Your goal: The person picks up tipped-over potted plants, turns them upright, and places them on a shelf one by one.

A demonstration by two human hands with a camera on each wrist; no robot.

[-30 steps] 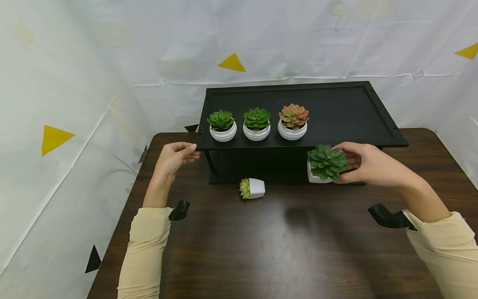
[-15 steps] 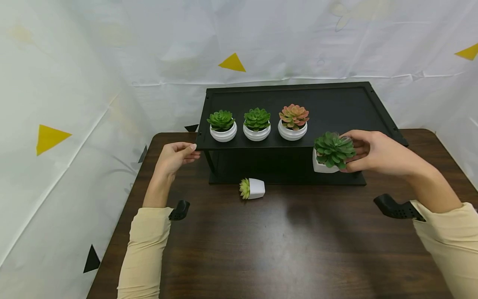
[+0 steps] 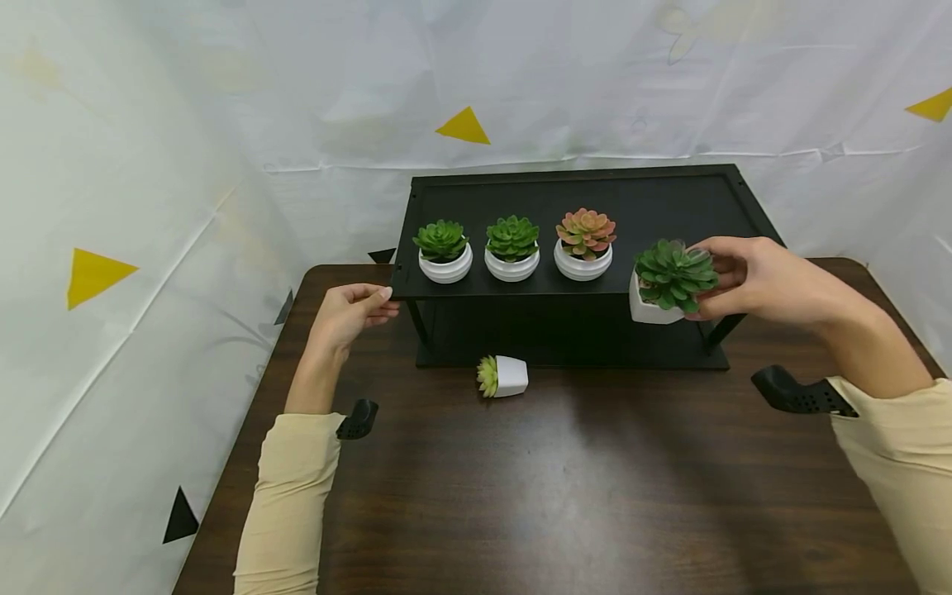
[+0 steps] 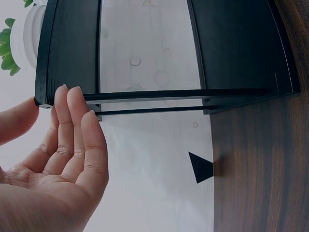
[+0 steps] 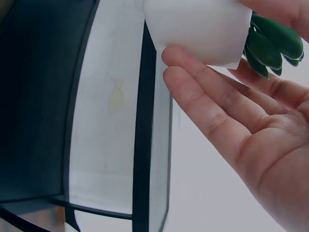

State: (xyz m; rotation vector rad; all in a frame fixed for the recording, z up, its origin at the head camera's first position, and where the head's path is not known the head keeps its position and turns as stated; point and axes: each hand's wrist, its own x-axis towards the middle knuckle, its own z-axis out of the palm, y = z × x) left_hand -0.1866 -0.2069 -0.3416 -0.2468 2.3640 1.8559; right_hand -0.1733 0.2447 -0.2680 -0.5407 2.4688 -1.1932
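Observation:
My right hand (image 3: 781, 281) holds a dark green succulent in a white square pot (image 3: 673, 281) at the front edge of the black two-tier shelf (image 3: 684, 198), near its right end. In the right wrist view, fingers lie along the white pot (image 5: 203, 29). My left hand (image 3: 349, 318) pinches the shelf's front left corner, thumb on the edge and fingers beneath, as the left wrist view also shows. On the top board stand two green succulents (image 3: 443, 248) (image 3: 512, 246) and a pinkish-orange succulent (image 3: 585, 241), all in round white pots.
A small yellow-green succulent in a white pot (image 3: 509, 376) lies on its side on the dark wooden table (image 3: 550, 496), just before the shelf's lower board (image 3: 580, 347). White sheeting (image 3: 357, 83) with yellow and black triangles hangs behind and at the sides.
My right hand has lifted the dark green succulent up and slightly right, from below the top board's front edge to level with it. The left hand stays at the corner.

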